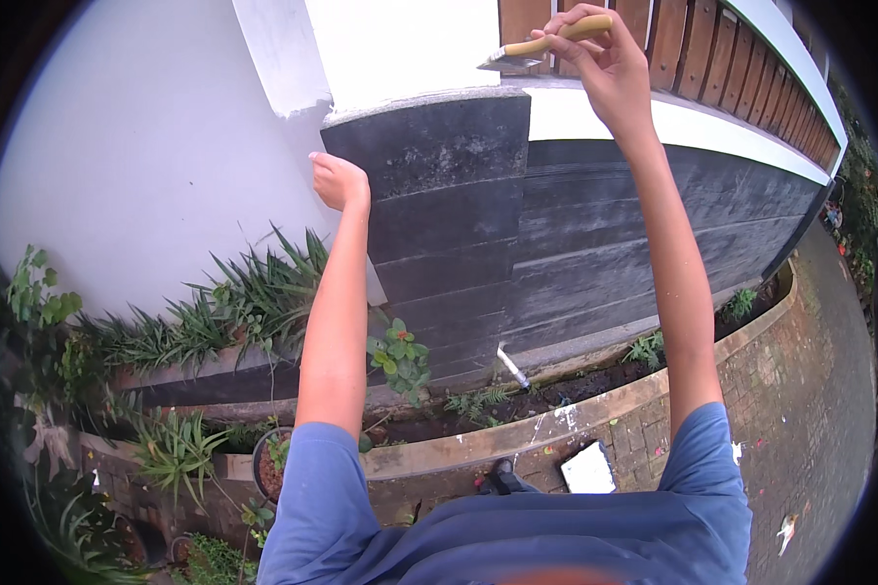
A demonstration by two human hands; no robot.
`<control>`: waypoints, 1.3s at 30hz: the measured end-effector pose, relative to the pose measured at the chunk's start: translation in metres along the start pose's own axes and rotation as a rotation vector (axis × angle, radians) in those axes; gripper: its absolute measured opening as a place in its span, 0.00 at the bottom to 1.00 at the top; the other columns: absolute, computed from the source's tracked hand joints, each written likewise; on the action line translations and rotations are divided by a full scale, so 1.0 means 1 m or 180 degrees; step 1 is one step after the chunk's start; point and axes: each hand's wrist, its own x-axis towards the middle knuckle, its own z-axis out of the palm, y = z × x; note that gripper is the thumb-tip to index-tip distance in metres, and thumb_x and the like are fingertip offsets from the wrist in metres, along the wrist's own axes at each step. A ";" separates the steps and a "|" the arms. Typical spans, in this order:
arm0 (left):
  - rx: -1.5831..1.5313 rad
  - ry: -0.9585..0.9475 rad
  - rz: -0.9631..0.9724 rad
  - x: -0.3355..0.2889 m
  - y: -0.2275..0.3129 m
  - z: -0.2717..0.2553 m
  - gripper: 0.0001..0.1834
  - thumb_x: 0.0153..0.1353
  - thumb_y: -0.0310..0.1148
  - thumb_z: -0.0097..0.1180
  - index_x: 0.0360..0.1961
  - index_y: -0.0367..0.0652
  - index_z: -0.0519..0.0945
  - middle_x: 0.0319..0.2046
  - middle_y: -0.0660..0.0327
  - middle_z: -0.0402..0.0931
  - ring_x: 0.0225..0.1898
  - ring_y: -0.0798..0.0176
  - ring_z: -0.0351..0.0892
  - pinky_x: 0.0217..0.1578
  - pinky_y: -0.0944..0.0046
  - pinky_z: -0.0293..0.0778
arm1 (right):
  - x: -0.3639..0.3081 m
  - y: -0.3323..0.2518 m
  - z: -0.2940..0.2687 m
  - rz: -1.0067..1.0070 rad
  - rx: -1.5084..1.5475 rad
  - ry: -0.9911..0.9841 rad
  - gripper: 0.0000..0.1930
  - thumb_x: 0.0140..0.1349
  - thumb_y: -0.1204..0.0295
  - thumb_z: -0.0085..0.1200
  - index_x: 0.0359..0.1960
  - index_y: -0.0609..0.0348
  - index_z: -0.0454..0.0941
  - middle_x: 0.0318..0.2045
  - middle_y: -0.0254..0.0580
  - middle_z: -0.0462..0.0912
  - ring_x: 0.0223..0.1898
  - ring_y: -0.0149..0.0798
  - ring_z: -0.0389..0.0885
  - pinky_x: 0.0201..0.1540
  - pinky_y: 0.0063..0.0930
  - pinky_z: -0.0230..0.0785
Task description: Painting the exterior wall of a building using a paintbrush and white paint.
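My right hand [605,73] is raised at the upper right, its fingers wrapped around the yellow handle of a paintbrush [583,27]. The brush points left, with its bristles [505,61] in front of the top of the white pillar [410,49], close to the wooden slats; whether they touch is unclear. My left hand [339,183] is raised before the edge where the pale wall meets the dark stone cladding [439,146]. Its fingers are curled in and nothing shows in them. A white painted strip [278,58] ends unevenly on the wall above it.
Wooden slats [698,49] rise over a white ledge [751,136] at right. Below run a planting bed with spiky plants [263,283], a white pipe [512,368] and a low curb [439,458]. A white-topped block [588,470] sits on the brick paving near my foot [504,476].
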 end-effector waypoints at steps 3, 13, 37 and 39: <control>0.0010 0.0488 -0.0078 -0.011 -0.002 0.007 0.31 0.65 0.44 0.27 0.21 0.29 0.75 0.24 0.38 0.75 0.30 0.32 0.71 0.34 0.39 0.62 | -0.010 0.047 -0.007 -0.0089 -0.0809 -0.0430 0.11 0.60 0.79 0.50 0.45 0.60 0.69 0.39 0.41 0.78 0.47 0.41 0.79 0.51 0.33 0.74; -0.0002 0.0516 0.0062 -0.008 -0.007 0.011 0.27 0.63 0.41 0.30 0.19 0.29 0.72 0.19 0.39 0.72 0.25 0.33 0.68 0.29 0.39 0.58 | 0.006 0.055 0.001 0.0180 -0.0474 -0.0314 0.06 0.56 0.86 0.50 0.30 0.64 0.66 0.32 0.41 0.73 0.36 0.34 0.78 0.37 0.26 0.77; -0.0194 0.0443 0.0251 -0.011 -0.005 0.007 0.25 0.62 0.40 0.31 0.19 0.28 0.71 0.18 0.40 0.71 0.23 0.33 0.67 0.26 0.41 0.59 | -0.002 0.064 0.008 0.0332 -0.0417 -0.0268 0.08 0.55 0.87 0.50 0.32 0.64 0.67 0.32 0.42 0.74 0.37 0.35 0.79 0.38 0.28 0.77; -0.0188 0.0463 0.0265 -0.011 -0.005 0.007 0.25 0.62 0.40 0.31 0.19 0.28 0.71 0.18 0.40 0.71 0.23 0.33 0.67 0.26 0.41 0.59 | -0.001 0.067 0.009 0.0373 -0.0346 -0.0276 0.07 0.55 0.87 0.50 0.32 0.64 0.67 0.32 0.41 0.74 0.37 0.35 0.79 0.38 0.28 0.77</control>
